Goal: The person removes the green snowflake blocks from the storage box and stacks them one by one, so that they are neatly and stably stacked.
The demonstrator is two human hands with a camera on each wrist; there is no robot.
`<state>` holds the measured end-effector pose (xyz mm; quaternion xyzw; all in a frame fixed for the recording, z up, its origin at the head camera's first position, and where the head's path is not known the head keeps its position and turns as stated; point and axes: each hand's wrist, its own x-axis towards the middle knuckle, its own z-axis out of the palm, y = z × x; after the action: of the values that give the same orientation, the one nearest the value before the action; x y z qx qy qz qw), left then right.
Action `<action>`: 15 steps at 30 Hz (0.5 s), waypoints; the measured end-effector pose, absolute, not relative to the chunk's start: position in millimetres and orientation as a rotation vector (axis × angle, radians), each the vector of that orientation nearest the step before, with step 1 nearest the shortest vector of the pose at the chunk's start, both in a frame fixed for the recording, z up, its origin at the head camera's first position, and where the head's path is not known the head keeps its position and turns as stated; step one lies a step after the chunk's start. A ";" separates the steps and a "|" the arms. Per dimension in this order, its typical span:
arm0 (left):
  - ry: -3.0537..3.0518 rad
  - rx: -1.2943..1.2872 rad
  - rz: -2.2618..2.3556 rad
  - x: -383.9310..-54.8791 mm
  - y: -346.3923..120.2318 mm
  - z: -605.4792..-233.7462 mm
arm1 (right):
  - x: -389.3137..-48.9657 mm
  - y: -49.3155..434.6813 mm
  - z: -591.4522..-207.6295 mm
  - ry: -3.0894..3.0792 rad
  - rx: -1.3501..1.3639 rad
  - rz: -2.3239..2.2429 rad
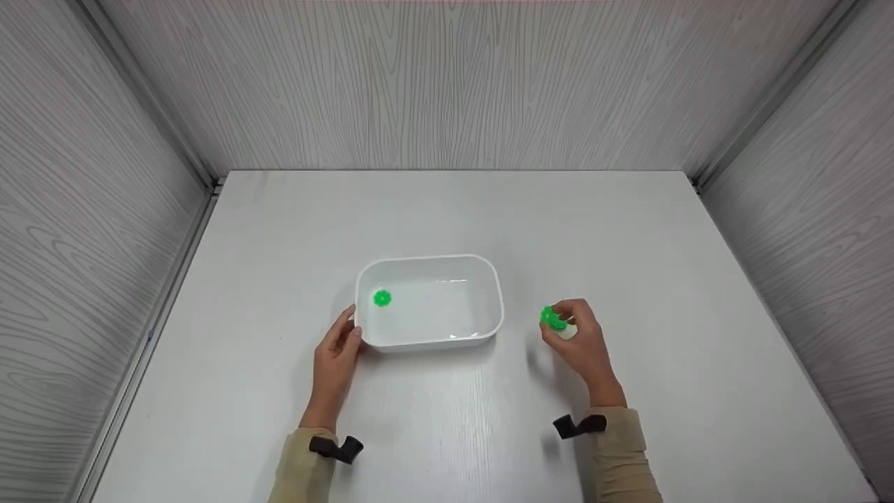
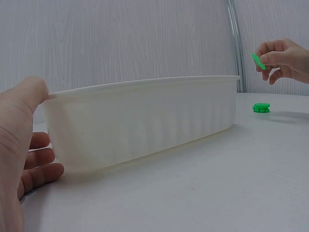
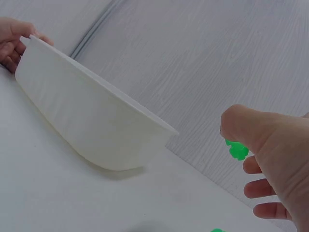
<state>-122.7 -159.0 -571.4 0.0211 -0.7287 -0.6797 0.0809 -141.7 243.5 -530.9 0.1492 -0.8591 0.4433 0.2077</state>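
Note:
A white rectangular plastic container (image 1: 433,344) stands on the table, with one green flower-shaped piece (image 1: 382,298) on its floor at the left. My left hand (image 1: 336,363) holds the container's near left corner, thumb at the rim and fingers against the outer wall. To the right of the container, my right hand (image 1: 581,346) pinches another green flower-shaped piece (image 2: 259,61) between thumb and index finger, raised above the table. Below it, a small stack of green flower-shaped pieces (image 2: 261,108) lies on the table. In the right wrist view my thumb partly hides the held piece (image 3: 238,150).
The white table (image 1: 447,216) is bounded by grey wood-grain panels at the back (image 1: 447,84), left (image 1: 91,209) and right (image 1: 803,195). Each sleeve carries a black wrist mount, one on the left (image 1: 336,449) and one on the right (image 1: 580,425).

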 end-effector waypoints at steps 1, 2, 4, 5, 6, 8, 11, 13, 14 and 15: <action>-2.176 0.059 -2.034 -122.7 -159.1 -569.5 | -141.6 245.9 -531.7 -2.396 0.404 1.233; -2.179 0.055 -2.031 -121.7 -158.6 -565.8 | -141.2 248.3 -532.3 -2.400 0.390 1.233; -2.177 0.047 -2.034 -119.5 -157.3 -558.6 | -140.9 252.8 -533.4 -2.414 0.358 1.223; -2.176 0.043 -2.032 -118.4 -156.6 -555.4 | -140.9 255.0 -534.0 -2.421 0.337 1.219; -2.178 0.039 -2.027 -117.2 -155.8 -552.1 | -141.1 257.1 -534.8 -2.433 0.316 1.216; -2.184 0.039 -2.019 -114.7 -154.2 -546.1 | -141.4 260.7 -536.1 -2.462 0.272 1.214; -2.182 0.038 -2.021 -113.9 -153.9 -544.4 | -142.5 265.4 -538.3 -2.516 0.212 1.195; -2.175 0.034 -2.030 -113.6 -153.8 -544.0 | -143.1 267.6 -539.8 -2.555 0.185 1.164; -2.170 0.031 -2.036 -113.7 -154.0 -544.4 | -143.5 268.6 -540.7 -2.575 0.176 1.144; -2.168 0.028 -2.039 -114.0 -154.1 -545.1 | -143.7 269.4 -541.7 -2.594 0.168 1.123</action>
<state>-114.0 -154.1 -545.1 0.0093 -0.7258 -0.6828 0.0826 -143.7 269.4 -541.7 0.0585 -0.9051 0.3919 0.1542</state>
